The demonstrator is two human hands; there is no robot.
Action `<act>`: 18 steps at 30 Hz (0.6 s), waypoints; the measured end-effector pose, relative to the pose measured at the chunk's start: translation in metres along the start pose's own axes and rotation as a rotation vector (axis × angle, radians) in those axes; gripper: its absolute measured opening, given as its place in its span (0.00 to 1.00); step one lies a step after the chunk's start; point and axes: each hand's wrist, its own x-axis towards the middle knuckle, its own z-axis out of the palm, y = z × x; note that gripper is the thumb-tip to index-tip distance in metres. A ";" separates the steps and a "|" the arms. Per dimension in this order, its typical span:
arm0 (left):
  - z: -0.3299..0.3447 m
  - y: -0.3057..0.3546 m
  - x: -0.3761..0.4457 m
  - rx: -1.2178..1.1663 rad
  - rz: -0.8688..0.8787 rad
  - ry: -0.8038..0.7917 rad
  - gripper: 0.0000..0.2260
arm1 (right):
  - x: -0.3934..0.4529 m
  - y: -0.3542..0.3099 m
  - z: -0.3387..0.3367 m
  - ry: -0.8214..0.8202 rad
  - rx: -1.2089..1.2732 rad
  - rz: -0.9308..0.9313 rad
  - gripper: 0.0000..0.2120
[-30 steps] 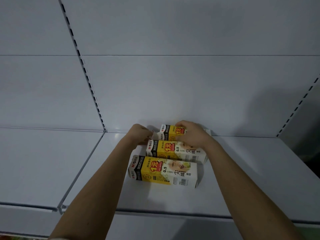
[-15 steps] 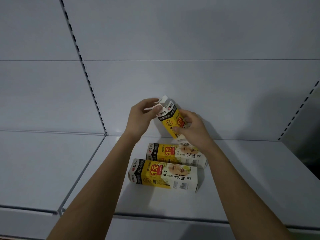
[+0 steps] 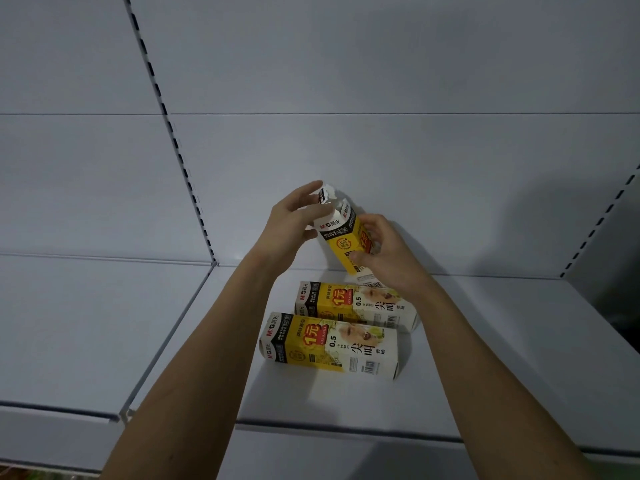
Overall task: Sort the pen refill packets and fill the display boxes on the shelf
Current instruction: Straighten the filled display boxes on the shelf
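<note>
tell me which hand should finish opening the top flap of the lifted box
Left. The left hand already pinches the torn flap at the top of the lifted box, while the right hand grips its body.

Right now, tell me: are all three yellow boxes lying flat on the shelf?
No: two boxes lie on the shelf, the third box is held up in both hands.

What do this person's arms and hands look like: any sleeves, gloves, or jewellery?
Both forearms are bare for all of their visible length; no sleeve shows. The left hand and the right hand wear no gloves. No watch, bracelet or ring is visible on either, though the dim light could hide small details.
</note>
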 end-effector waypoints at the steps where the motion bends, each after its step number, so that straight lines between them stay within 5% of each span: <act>1: 0.001 0.000 -0.001 -0.044 -0.007 -0.032 0.19 | -0.001 -0.002 0.001 -0.006 0.009 -0.006 0.25; 13: 0.002 0.003 -0.006 -0.149 0.057 -0.040 0.10 | 0.001 -0.028 0.013 0.101 0.207 -0.147 0.13; 18: 0.010 0.002 -0.016 0.256 0.256 0.004 0.20 | 0.004 -0.026 0.020 0.101 0.169 -0.144 0.17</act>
